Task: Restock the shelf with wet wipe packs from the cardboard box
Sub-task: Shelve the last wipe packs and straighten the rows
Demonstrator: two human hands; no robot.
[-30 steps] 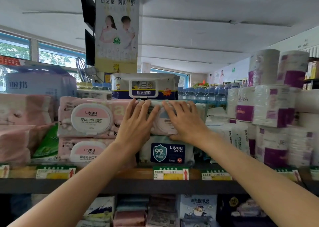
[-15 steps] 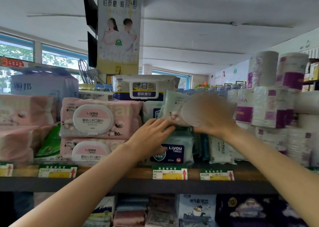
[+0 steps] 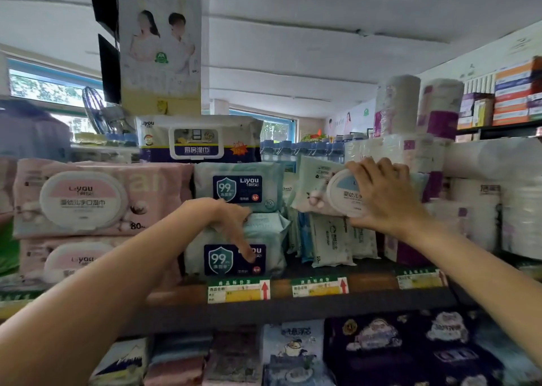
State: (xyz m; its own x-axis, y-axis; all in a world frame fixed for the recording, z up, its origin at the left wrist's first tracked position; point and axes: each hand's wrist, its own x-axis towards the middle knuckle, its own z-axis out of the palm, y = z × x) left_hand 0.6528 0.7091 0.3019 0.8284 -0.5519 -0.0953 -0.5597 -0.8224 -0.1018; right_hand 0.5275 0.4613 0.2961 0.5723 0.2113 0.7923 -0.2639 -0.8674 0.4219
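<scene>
The green pack (image 3: 319,184) has moved right, gripped by the right hand (image 3: 381,195). The left hand (image 3: 231,218) now hangs loose, touching a "Liyou 99" pack (image 3: 234,256).

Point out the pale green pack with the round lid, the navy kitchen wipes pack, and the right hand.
Pale green wipe pack (image 3: 318,180): head view, bare left wrapper.
Navy-and-white kitchen wipes pack (image 3: 199,139): head view, lid.
Right hand (image 3: 384,195): head view, back.

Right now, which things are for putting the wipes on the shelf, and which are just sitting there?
For the job:
- right hand holding the round-lid wipe pack
- left hand on the blue 99 packs
- shelf

Just there:
- pink packs
- paper rolls
- poster
</scene>
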